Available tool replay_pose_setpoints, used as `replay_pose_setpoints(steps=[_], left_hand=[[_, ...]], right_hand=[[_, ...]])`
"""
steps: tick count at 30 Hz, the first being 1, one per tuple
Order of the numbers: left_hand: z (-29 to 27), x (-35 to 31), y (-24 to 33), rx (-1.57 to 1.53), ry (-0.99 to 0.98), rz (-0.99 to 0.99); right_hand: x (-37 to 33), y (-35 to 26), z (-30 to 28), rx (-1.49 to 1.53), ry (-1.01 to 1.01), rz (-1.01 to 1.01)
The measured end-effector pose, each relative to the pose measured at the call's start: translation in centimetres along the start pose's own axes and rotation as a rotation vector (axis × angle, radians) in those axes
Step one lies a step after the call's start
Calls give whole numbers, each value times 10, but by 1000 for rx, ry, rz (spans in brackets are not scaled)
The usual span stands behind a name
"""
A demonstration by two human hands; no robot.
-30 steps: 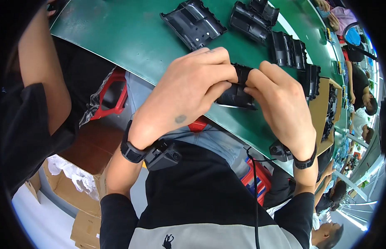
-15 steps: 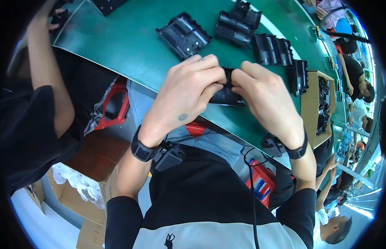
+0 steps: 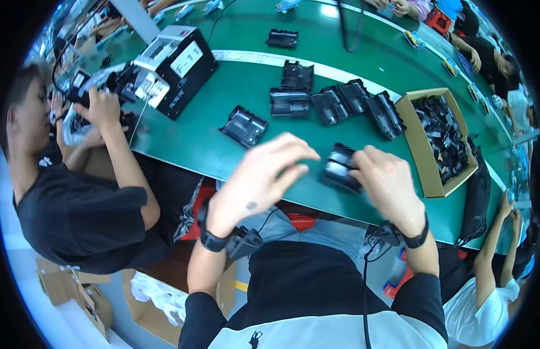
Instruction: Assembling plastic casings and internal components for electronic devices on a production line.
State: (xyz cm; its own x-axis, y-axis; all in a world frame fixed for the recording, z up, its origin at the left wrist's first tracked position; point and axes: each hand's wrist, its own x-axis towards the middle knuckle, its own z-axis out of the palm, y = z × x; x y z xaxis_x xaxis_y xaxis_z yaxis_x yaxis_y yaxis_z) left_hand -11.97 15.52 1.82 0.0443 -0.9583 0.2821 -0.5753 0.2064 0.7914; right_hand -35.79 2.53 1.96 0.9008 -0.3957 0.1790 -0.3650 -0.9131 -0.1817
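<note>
A big, shiny green table (image 3: 188,136) fills the top and middle of the frame. In the upper left sits a boxy black machine (image 3: 191,84) with a silver top. On the right is an open brown cardboard box (image 3: 414,145) full of small black parts. Curved black plastic shells (image 3: 290,103) lie in the upper middle. The piece I have, a hollow black plastic part (image 3: 340,174) with a shiny inside, is just right of the middle of the frame, over the table; I can't tell if it rests there. To do this well, I think I should grip it by its side, firm but soft, so it won't slip and its thin walls won't bend. I should keep it level while only one hand has it. My arms come up from the bottom of the frame, elbows bent. My right hand (image 3: 389,180) leans in from the right, back side up, with thumb and fingers pinched on the part's right side. My left hand (image 3: 261,174), a bit blurry, is near its left side but not touching, thumb and fingers apart with nothing between them.
</note>
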Motion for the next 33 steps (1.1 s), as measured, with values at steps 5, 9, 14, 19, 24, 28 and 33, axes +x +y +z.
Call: replay_pose_setpoints(steps=[5,9,14,19,24,28,33], left_hand=[[-52,95,-35,156,-213,-62],[-77,204,-120,328,-144,-177],[-90,246,-207,1004,-77,-53],[-56,251,-169,1172,-102,-125],[-55,223,-127,1208,137,131],[-31,156,-52,1065,191,207],[11,30,32,1064,72,115]], right_hand=[[-54,51,7,-118,72,237],[-69,52,22,-17,151,253],[-59,52,5,121,184,217],[-89,107,-38,69,361,389],[-106,188,-20,-239,136,447],[-111,194,-21,-257,-3,422],[-96,185,-45,-96,-104,547]])
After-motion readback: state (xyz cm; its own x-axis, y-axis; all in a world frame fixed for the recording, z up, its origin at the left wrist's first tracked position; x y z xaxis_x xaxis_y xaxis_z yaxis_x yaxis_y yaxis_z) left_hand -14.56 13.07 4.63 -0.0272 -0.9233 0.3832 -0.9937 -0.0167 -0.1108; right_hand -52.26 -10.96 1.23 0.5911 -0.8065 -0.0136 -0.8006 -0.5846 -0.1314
